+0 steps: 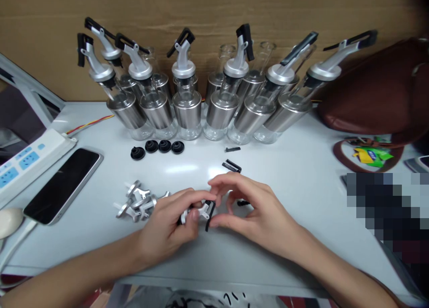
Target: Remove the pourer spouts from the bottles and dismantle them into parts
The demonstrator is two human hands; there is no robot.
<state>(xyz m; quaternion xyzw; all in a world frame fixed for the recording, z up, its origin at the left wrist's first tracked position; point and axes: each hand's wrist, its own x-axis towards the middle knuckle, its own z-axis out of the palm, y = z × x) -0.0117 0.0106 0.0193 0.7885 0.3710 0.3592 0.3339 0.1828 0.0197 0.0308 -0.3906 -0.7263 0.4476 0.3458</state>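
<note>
Head view: L hand (170,218) is closed, thumb and fingers pinching 1 silver pour-spout top w/ angled neck (203,211), just above the front half of the white-grey bench (295,178). 1 slim black lever (210,216) stands across the end of that spout, tilted. R hand (258,209) is half open, fingers curved in a C, fingertips at or right by the lever; can't tell if it's gripping.

Just L of the L hand: 1 pile of loose silver spout tops (137,203), several pcs, overlapping, so no exact count. Beyond the hands: 4 round black stepped stoppers (164,146), approx. in a row. Loose slim black levers (233,149): 1 alone, approx. 2 close together nearer the R hand, plus 1 black pc part hidden behind its fingers.

Rear of bench: front row of 6 clear glass bottles w/ brushed-steel sleeves (187,111), each w/ a silver spout and black lever fitted; back row of similar bottles partly hidden, 1 w/ spout at far L, others w/ open necks. 7 fitted spouts total.

L side: 1 black-screened phone (63,185), 1 white power strip w/ blue sockets (30,165). R side: 1 dark-brown leather bag (375,89), 1 yellow-green packet (372,156).
</note>
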